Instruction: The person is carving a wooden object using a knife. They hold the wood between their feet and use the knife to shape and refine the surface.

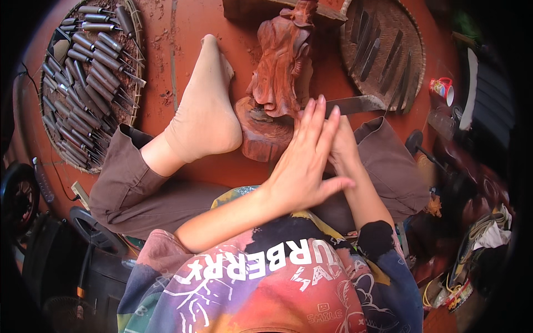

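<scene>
A reddish-brown carved wooden figure (280,61) stands on a round, rough wooden base (264,139) between my legs. My left hand (302,158) reaches across to the base's right side, its fingers straight and its thumb held apart. It overlaps my right hand (345,145), and the two look pressed together. Most of the right hand's fingers are hidden behind the left, so what they hold, if anything, does not show. Just beyond the fingertips, a flat dark blade (358,104) points rightward. My foot (205,105) rests against the base's left side.
A woven tray (139,105) at left carries several handled carving tools (100,75). Another round woven tray (419,50) at far right holds several flat dark blades (391,55). A red and white mug (442,89) lies at right. Wood chips dot the red floor (161,72).
</scene>
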`<control>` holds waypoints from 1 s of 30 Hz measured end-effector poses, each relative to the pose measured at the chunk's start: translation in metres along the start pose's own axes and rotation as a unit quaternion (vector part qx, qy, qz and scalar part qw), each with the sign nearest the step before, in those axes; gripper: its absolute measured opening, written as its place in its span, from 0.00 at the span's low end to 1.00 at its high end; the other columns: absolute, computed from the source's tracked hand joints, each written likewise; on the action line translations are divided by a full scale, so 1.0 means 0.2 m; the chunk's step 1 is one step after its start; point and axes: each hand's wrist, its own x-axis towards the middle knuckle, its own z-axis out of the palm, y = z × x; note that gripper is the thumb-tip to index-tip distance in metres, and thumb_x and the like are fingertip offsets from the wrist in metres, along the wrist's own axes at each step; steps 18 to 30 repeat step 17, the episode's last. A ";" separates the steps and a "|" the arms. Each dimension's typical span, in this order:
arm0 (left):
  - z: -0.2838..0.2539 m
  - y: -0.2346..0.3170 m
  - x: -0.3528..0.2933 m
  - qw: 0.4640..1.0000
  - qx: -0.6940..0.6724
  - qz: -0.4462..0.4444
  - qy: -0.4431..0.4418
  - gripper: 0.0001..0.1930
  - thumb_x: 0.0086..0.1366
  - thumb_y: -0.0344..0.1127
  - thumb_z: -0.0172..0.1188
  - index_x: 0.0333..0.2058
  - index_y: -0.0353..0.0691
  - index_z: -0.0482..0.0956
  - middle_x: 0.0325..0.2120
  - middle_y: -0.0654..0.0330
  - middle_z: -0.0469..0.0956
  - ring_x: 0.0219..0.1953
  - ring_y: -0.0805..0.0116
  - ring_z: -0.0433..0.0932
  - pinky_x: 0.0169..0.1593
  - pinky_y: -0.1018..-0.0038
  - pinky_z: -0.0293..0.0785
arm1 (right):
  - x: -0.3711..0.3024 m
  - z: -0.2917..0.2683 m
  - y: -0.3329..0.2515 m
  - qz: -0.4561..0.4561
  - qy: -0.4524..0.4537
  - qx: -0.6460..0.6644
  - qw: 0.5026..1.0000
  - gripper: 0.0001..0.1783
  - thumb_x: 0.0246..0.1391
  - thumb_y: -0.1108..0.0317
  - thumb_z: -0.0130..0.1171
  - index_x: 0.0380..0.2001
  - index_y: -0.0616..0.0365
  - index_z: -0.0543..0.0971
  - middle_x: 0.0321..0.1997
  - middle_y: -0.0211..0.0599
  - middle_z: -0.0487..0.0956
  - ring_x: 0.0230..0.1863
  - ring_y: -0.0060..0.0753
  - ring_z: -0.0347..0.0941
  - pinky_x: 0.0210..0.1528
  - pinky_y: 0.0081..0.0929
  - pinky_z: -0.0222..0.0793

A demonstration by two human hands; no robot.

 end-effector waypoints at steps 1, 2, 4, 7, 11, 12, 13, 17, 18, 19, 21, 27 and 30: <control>0.02 0.00 -0.02 1.000 -0.006 0.000 0.006 0.56 0.47 0.56 0.67 0.64 0.29 0.45 0.64 0.34 0.39 0.67 0.36 0.37 0.66 0.50 0.39 | -0.01 0.00 0.02 0.004 0.008 0.008 1.000 0.18 0.60 0.66 0.48 0.46 0.72 0.70 0.45 0.55 0.76 0.45 0.46 0.76 0.45 0.39 0.76; 0.03 0.01 -0.01 1.000 -0.014 0.004 0.015 0.55 0.48 0.56 0.67 0.64 0.29 0.45 0.64 0.34 0.39 0.67 0.36 0.36 0.66 0.50 0.39 | -0.01 0.01 0.02 0.005 0.017 0.012 1.000 0.18 0.61 0.66 0.47 0.46 0.72 0.69 0.45 0.56 0.75 0.46 0.46 0.75 0.46 0.40 0.76; 0.00 0.04 -0.03 1.000 0.010 -0.005 -0.006 0.55 0.48 0.56 0.66 0.63 0.29 0.45 0.64 0.34 0.39 0.67 0.36 0.37 0.66 0.49 0.39 | -0.02 0.03 0.01 0.007 0.034 0.021 0.999 0.18 0.62 0.66 0.44 0.46 0.72 0.68 0.45 0.57 0.74 0.46 0.47 0.75 0.47 0.42 0.75; -0.03 0.07 -0.05 0.999 0.030 -0.006 -0.021 0.55 0.49 0.56 0.66 0.63 0.29 0.45 0.64 0.33 0.37 0.67 0.34 0.36 0.66 0.49 0.39 | 0.01 0.06 -0.03 0.017 0.051 -0.002 0.999 0.19 0.62 0.66 0.44 0.48 0.74 0.66 0.47 0.60 0.73 0.46 0.48 0.75 0.47 0.42 0.75; 0.04 0.03 -0.01 1.000 -0.006 -0.018 0.025 0.55 0.48 0.56 0.66 0.64 0.30 0.45 0.64 0.32 0.35 0.67 0.34 0.34 0.66 0.49 0.38 | 0.09 -0.10 0.02 0.003 -0.057 -0.078 0.995 0.25 0.60 0.65 0.50 0.54 0.74 0.63 0.50 0.62 0.72 0.47 0.48 0.74 0.46 0.42 0.75; 0.03 0.04 -0.01 1.000 0.008 -0.021 0.017 0.55 0.48 0.55 0.66 0.64 0.30 0.45 0.64 0.32 0.35 0.67 0.34 0.34 0.66 0.50 0.38 | 0.09 -0.09 0.01 0.007 -0.056 -0.070 0.996 0.26 0.59 0.65 0.51 0.54 0.73 0.63 0.50 0.61 0.72 0.48 0.48 0.74 0.47 0.42 0.75; 0.02 0.05 -0.01 0.999 0.022 -0.025 0.009 0.55 0.48 0.55 0.66 0.64 0.30 0.45 0.64 0.32 0.35 0.67 0.34 0.34 0.66 0.50 0.38 | 0.08 -0.09 -0.01 0.012 -0.056 -0.063 0.996 0.26 0.58 0.65 0.52 0.55 0.72 0.63 0.50 0.61 0.72 0.49 0.48 0.74 0.47 0.42 0.75; -0.02 0.06 -0.04 0.999 0.039 -0.009 -0.003 0.56 0.47 0.55 0.67 0.64 0.31 0.44 0.64 0.32 0.36 0.67 0.34 0.35 0.66 0.50 0.38 | 0.03 -0.07 0.06 0.037 -0.050 -0.039 0.997 0.28 0.56 0.66 0.56 0.56 0.70 0.63 0.51 0.59 0.72 0.51 0.47 0.73 0.48 0.43 0.74; -0.02 0.06 -0.04 0.999 0.039 -0.009 -0.003 0.56 0.47 0.55 0.67 0.64 0.31 0.44 0.64 0.32 0.36 0.67 0.34 0.35 0.66 0.50 0.38 | 0.03 -0.07 0.06 0.037 -0.050 -0.039 0.997 0.28 0.56 0.66 0.56 0.56 0.70 0.63 0.51 0.59 0.72 0.51 0.47 0.73 0.48 0.43 0.74; -0.02 0.06 -0.04 0.999 0.039 -0.009 -0.003 0.56 0.47 0.55 0.67 0.64 0.31 0.44 0.64 0.32 0.36 0.67 0.34 0.35 0.66 0.50 0.38 | 0.03 -0.07 0.06 0.037 -0.050 -0.039 0.997 0.28 0.56 0.66 0.56 0.56 0.70 0.63 0.51 0.59 0.72 0.51 0.47 0.73 0.48 0.43 0.74; -0.02 0.06 -0.04 0.999 0.039 -0.009 -0.003 0.56 0.47 0.55 0.67 0.64 0.31 0.44 0.64 0.32 0.36 0.67 0.34 0.35 0.66 0.50 0.38 | 0.03 -0.07 0.06 0.037 -0.050 -0.039 0.997 0.28 0.56 0.66 0.56 0.56 0.70 0.63 0.51 0.59 0.72 0.51 0.47 0.73 0.48 0.43 0.74; -0.02 0.06 -0.04 0.999 0.039 -0.009 -0.003 0.56 0.47 0.55 0.67 0.64 0.31 0.44 0.64 0.32 0.36 0.67 0.34 0.35 0.66 0.50 0.38 | 0.03 -0.07 0.06 0.037 -0.050 -0.039 0.997 0.28 0.56 0.66 0.56 0.56 0.70 0.63 0.51 0.59 0.72 0.51 0.47 0.73 0.48 0.43 0.74; -0.02 0.06 -0.04 0.999 0.039 -0.009 -0.003 0.56 0.47 0.55 0.67 0.64 0.31 0.44 0.64 0.32 0.36 0.67 0.34 0.35 0.66 0.50 0.38 | 0.03 -0.07 0.06 0.037 -0.050 -0.039 0.997 0.28 0.56 0.66 0.56 0.56 0.70 0.63 0.51 0.59 0.72 0.51 0.47 0.73 0.48 0.43 0.74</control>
